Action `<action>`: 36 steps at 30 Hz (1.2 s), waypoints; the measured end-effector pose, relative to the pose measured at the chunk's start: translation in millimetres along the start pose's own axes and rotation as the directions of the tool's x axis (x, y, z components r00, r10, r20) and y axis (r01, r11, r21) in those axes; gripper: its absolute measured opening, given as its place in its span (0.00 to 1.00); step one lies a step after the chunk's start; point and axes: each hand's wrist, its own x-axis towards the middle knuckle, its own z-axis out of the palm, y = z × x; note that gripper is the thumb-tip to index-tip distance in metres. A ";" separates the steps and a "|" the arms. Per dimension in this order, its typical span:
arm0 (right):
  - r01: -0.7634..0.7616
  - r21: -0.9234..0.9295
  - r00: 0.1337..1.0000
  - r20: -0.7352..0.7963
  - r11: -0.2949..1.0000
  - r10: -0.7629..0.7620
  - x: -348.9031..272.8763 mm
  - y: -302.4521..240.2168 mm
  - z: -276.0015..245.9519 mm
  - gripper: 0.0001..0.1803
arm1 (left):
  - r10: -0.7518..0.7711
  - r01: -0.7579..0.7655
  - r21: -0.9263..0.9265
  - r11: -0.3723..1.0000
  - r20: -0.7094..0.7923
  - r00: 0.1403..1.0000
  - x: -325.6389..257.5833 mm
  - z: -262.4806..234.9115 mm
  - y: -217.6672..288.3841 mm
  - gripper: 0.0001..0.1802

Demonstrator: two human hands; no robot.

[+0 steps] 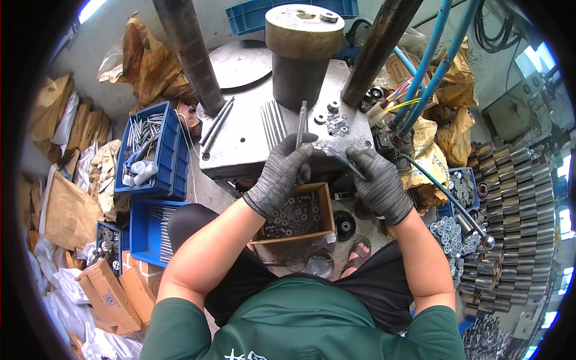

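In a dark grey glove, my left hand (pixel 287 167) is closed round a short metal rod (pixel 302 117) that stands nearly upright. My right hand (pixel 384 185), gloved alike, grips a slim dark hand tool (pixel 351 166) whose tip points toward the left hand; its exact kind is unclear. Both hands are over the front edge of a metal press table (pixel 249 129). On it, more rods (pixel 273 123) lie side by side behind the left hand, with others (pixel 217 125) farther left. Small metal rings (pixel 338 126) and rollers (pixel 333 107) lie beyond the right hand.
A thick press cylinder (pixel 298 75) rises between two steel posts (pixel 189 54). Below my hands, a cardboard box (pixel 329 207) holds small round parts. Blue crates (pixel 139 219) stand left. At right are a ball-ended lever (pixel 488 241), blue hoses (pixel 429 66) and stacked metal tubes (pixel 516 210).
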 end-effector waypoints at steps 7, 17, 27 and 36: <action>-0.285 0.348 0.953 0.007 0.893 0.302 -2.7 19.0 -18.8 0.23 | 0.114 -0.122 0.163 0.979 0.054 0.992 0.1 -13.8 -2.2 0.21; -0.352 0.291 0.933 0.180 0.890 0.311 -4.3 15.7 -41.5 0.25 | 0.290 -0.334 0.543 0.770 0.168 0.942 -4.5 -10.5 -1.4 0.19; -0.432 0.272 0.859 0.414 0.860 0.301 -0.2 6.9 -64.7 0.25 | 0.169 -0.260 0.395 0.881 0.251 0.953 -8.2 -12.9 1.3 0.18; -0.308 0.321 0.888 0.436 0.896 0.148 -5.4 8.1 -45.2 0.27 | -0.095 -0.004 0.263 0.965 0.361 0.928 -18.1 -3.5 14.3 0.23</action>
